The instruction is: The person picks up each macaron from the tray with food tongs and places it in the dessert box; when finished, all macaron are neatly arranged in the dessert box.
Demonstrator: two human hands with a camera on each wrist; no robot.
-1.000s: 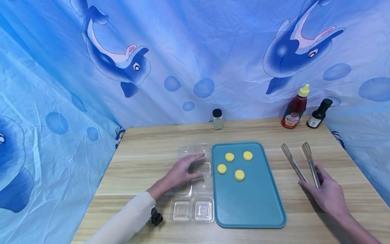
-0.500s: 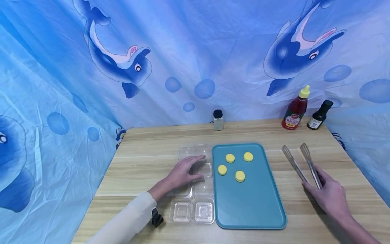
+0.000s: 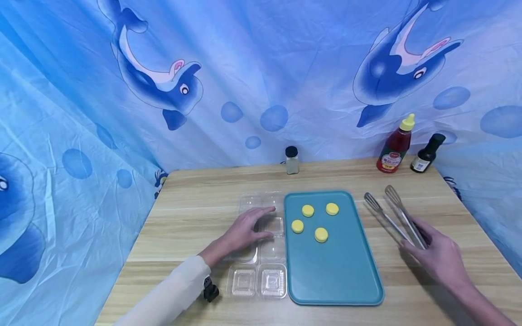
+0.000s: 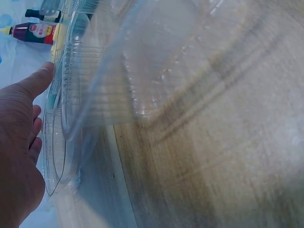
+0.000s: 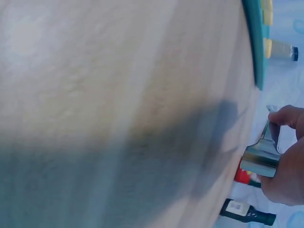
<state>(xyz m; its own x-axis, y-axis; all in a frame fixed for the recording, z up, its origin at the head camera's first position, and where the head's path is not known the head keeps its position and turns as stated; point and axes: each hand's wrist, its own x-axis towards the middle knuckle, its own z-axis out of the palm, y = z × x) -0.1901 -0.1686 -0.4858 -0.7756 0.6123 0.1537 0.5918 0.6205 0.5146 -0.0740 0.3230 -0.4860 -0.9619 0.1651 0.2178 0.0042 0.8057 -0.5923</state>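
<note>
My left hand (image 3: 244, 230) lies over a clear plastic compartment tray (image 3: 272, 280), its thumb and fingers spread apart. In the left wrist view, an extended digit reaches the rim of the clear tray (image 4: 71, 95). Metal tongs (image 3: 401, 222) are gripped at the handle end by my right hand (image 3: 440, 253), their two slotted tips apart and nothing between them. A teal tray (image 3: 334, 276) stands between the hands. Several round yellow macarons (image 3: 321, 234) sit on its far half. The right wrist view shows the tongs' bent metal end (image 5: 261, 159) against my right hand.
A small black-capped jar (image 3: 291, 160) stands at the table's back edge. At the back right are a red sauce bottle (image 3: 394, 149) and a dark bottle (image 3: 426, 154). A dolphin-print curtain (image 3: 253, 81) hangs behind the wooden table (image 3: 195, 203).
The tongs have swung left, their tips now nearer the teal tray and slightly closer together. My right hand has shifted a little left with them. My left hand has stayed put.
</note>
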